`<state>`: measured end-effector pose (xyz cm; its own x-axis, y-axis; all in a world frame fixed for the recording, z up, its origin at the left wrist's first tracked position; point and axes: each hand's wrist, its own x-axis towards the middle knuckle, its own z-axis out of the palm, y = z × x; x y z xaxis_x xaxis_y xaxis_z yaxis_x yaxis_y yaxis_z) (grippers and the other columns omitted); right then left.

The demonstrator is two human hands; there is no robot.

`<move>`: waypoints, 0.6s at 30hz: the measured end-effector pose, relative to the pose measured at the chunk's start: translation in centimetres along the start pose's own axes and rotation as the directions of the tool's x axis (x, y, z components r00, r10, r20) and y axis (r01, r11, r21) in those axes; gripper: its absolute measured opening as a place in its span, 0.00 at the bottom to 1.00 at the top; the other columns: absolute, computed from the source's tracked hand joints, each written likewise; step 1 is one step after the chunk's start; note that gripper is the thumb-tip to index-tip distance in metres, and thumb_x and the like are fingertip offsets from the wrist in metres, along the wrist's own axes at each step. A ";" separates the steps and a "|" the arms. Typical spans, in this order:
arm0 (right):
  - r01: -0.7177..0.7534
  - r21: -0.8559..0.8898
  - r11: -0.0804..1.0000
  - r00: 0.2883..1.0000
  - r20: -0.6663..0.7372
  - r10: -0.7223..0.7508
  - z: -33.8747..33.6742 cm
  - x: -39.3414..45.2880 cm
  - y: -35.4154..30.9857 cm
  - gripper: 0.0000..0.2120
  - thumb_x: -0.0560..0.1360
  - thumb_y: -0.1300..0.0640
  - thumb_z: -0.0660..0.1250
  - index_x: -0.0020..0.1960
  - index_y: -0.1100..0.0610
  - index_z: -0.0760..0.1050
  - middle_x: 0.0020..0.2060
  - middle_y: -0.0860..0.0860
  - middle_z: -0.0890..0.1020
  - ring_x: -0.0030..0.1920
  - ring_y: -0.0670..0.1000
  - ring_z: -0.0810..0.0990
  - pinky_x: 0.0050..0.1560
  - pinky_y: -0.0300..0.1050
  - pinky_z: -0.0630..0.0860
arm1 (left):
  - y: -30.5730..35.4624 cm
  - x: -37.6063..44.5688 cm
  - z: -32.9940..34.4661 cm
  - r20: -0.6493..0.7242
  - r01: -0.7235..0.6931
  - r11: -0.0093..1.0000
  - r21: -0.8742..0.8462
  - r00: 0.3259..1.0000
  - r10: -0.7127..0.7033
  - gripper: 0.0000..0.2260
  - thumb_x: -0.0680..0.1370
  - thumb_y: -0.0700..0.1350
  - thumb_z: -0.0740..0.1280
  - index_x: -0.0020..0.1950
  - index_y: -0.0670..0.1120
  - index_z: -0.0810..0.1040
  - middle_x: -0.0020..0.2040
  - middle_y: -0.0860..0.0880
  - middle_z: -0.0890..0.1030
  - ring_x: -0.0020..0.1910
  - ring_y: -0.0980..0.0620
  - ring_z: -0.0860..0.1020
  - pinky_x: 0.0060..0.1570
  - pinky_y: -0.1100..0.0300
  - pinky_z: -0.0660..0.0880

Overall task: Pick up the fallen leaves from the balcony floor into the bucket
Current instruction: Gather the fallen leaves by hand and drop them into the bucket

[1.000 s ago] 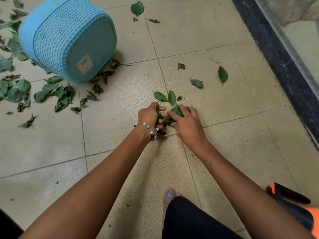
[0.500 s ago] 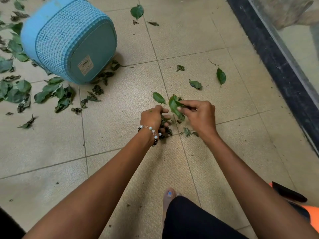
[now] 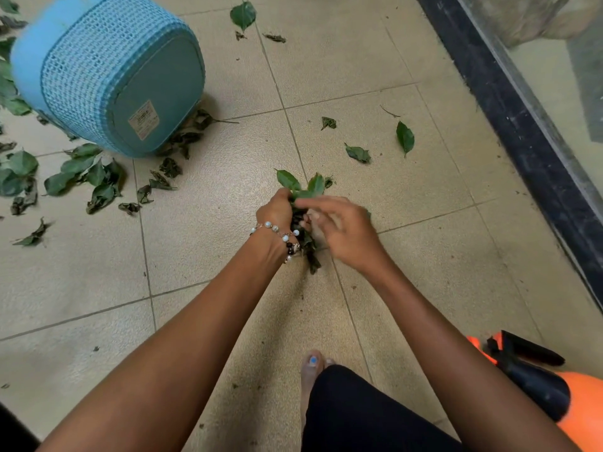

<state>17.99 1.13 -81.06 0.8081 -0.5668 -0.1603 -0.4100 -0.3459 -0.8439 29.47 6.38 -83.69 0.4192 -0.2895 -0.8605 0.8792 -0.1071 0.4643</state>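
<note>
My left hand (image 3: 277, 208): centre of the frame, fingers curled tight round a bunch of leaves (image 3: 301, 223); green tips stick out above my fist, darker ones hang below my wrist.
My right hand (image 3: 342, 228): just right of the left, touching the bunch. It is blurred; fingers look loosely spread and reach toward the leaves, and I cannot tell whether they pinch anything.
Bracelet (image 3: 280, 234): beads round my left wrist, against the hanging leaves.
Nearest loose leaves: a curled leaf (image 3: 358, 154), a larger flat leaf (image 3: 405, 138) and a small crumpled one (image 3: 328, 123), all up and right of my hands on the tiled floor (image 3: 424, 239).
Bucket (image 3: 107, 73): pale blue, upper left of the frame, lying on its side with its base toward me; its mouth faces away, so I cannot see inside.
Leaf pile (image 3: 78, 177): many leaves scattered left of centre, below and beside the bucket; one big leaf (image 3: 243, 15) at top centre.
Doing this step well, I judge: keep the left fist firm so nothing slips, tuck each new leaf in with the right, then stand the bucket upright before emptying the handful.
Lower right: an orange and black object (image 3: 535, 380), only partly seen.
</note>
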 end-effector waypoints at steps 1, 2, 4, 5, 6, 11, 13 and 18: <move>-0.044 0.107 0.993 0.991 -0.121 0.057 -0.7 0.0 0.4 0.13 0.78 0.63 0.65 0.60 0.53 0.79 0.60 0.47 0.80 0.63 0.45 0.75 0.66 0.46 0.70 | 0.1 -0.1 0.0 -0.006 -0.020 1.000 -0.014 1.000 0.020 0.09 0.76 0.40 0.62 0.37 0.41 0.72 0.27 0.45 0.72 0.20 0.51 0.68 0.21 0.67 0.65; -0.093 0.056 0.994 0.972 -0.211 0.102 -1.3 0.1 1.0 0.11 0.77 0.61 0.67 0.58 0.54 0.80 0.56 0.48 0.81 0.58 0.46 0.77 0.62 0.48 0.75 | 0.2 -0.1 0.0 -0.004 -0.035 0.999 -0.027 0.999 0.035 0.09 0.76 0.39 0.61 0.35 0.41 0.70 0.28 0.45 0.72 0.19 0.52 0.66 0.20 0.68 0.63; -0.251 -0.202 0.947 0.951 -0.232 0.203 -2.4 0.1 3.0 0.18 0.74 0.55 0.72 0.62 0.54 0.76 0.57 0.52 0.76 0.59 0.52 0.74 0.61 0.53 0.75 | 0.6 0.2 -0.3 -0.017 -0.048 0.998 -0.048 0.999 0.047 0.10 0.76 0.39 0.60 0.34 0.43 0.68 0.29 0.46 0.71 0.18 0.54 0.64 0.20 0.70 0.60; -0.324 -0.321 0.890 0.944 -0.173 0.281 -2.7 -0.1 3.8 0.25 0.72 0.51 0.74 0.67 0.53 0.72 0.60 0.53 0.72 0.63 0.54 0.70 0.63 0.54 0.72 | 0.8 0.5 -0.5 -0.028 -0.049 0.998 -0.050 0.998 0.047 0.10 0.76 0.40 0.60 0.34 0.43 0.67 0.28 0.46 0.71 0.18 0.54 0.64 0.21 0.70 0.60; -0.354 -0.418 0.837 0.933 -0.102 0.344 -2.8 -0.3 4.3 0.33 0.69 0.47 0.75 0.70 0.51 0.68 0.62 0.54 0.68 0.65 0.55 0.66 0.64 0.55 0.70 | 1.0 0.7 -0.7 -0.039 -0.046 0.998 -0.050 0.998 0.044 0.10 0.76 0.40 0.60 0.34 0.43 0.67 0.28 0.47 0.71 0.18 0.54 0.63 0.21 0.70 0.59; -0.191 -0.515 0.836 0.975 0.003 0.224 -0.9 -1.5 5.1 0.38 0.65 0.48 0.77 0.71 0.54 0.66 0.62 0.53 0.66 0.63 0.54 0.63 0.63 0.43 0.65 | 1.5 1.1 -1.3 -0.062 -0.040 0.997 -0.072 0.997 0.036 0.11 0.77 0.40 0.59 0.34 0.44 0.66 0.24 0.49 0.70 0.17 0.55 0.63 0.21 0.71 0.59; -0.133 -0.413 0.901 0.988 0.013 0.151 -0.3 -1.5 5.3 0.27 0.69 0.55 0.76 0.65 0.57 0.73 0.57 0.52 0.70 0.60 0.52 0.68 0.62 0.41 0.67 | 1.4 1.2 -1.4 -0.068 -0.039 0.997 -0.067 0.997 0.034 0.11 0.77 0.40 0.59 0.34 0.44 0.66 0.25 0.48 0.71 0.17 0.55 0.63 0.21 0.71 0.59; -0.077 -0.177 0.981 0.997 -0.017 0.075 1.2 -0.8 4.5 0.15 0.73 0.61 0.72 0.60 0.58 0.78 0.50 0.49 0.74 0.52 0.47 0.74 0.58 0.50 0.76 | 1.1 1.6 -2.0 -0.100 -0.054 0.998 -0.039 0.994 0.050 0.09 0.76 0.40 0.60 0.35 0.43 0.67 0.29 0.46 0.72 0.18 0.54 0.63 0.21 0.70 0.59</move>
<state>15.99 0.90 -85.33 0.7678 -0.6037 -0.2145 -0.5394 -0.4285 -0.7248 31.56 7.66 -84.97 0.4828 -0.1979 -0.8531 0.8636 -0.0543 0.5013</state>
